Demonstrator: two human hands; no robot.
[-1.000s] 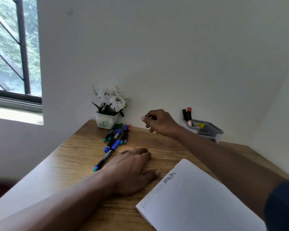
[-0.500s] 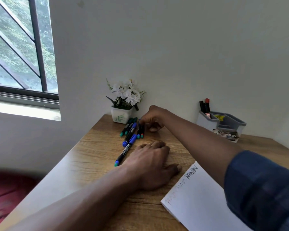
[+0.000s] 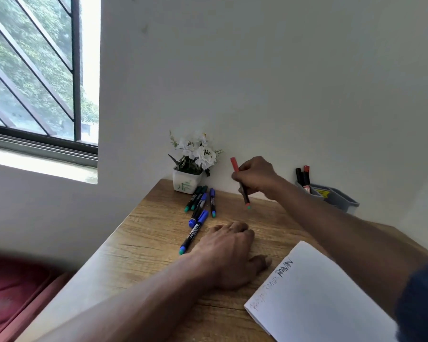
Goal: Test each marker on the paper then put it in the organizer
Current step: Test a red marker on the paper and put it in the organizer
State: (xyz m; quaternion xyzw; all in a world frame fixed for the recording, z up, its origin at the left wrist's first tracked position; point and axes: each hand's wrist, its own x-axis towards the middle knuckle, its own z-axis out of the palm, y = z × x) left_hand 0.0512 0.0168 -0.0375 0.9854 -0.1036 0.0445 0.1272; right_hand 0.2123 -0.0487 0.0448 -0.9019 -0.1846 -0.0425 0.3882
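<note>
The red-capped marker point(image 3: 245, 195), a slim black barrel with a red cap on top and a small green end below, stands nearly upright in the air just right of the frame's centre, clear of the tabletop point(image 3: 146, 243). The right hand point(image 3: 256, 177) grips it round the middle with curled fingers. The left hand point(image 3: 229, 253) lies palm down on the wood at centre, fingers loosely bent and holding nothing. Just beside its knuckles lie the loose markers point(image 3: 200, 204), black barrels with blue or dark green caps, fanned out on the tabletop. The paper point(image 3: 319, 304), smooth and white with dark and faint reddish scribbles along its upper left edge, lies at lower right and runs out of the frame. The organizer point(image 3: 336, 197), a grey plastic bin with compartments, sits against the plain white wall at right, with two standing markers point(image 3: 306, 178) in its left compartment. A white square flower pot point(image 3: 185, 185) holds white blooms at the tabletop's far left corner. The tabletop is matte wood grain; its left edge runs diagonally toward lower left, and bare wood lies between the loose markers and the organizer.
</note>
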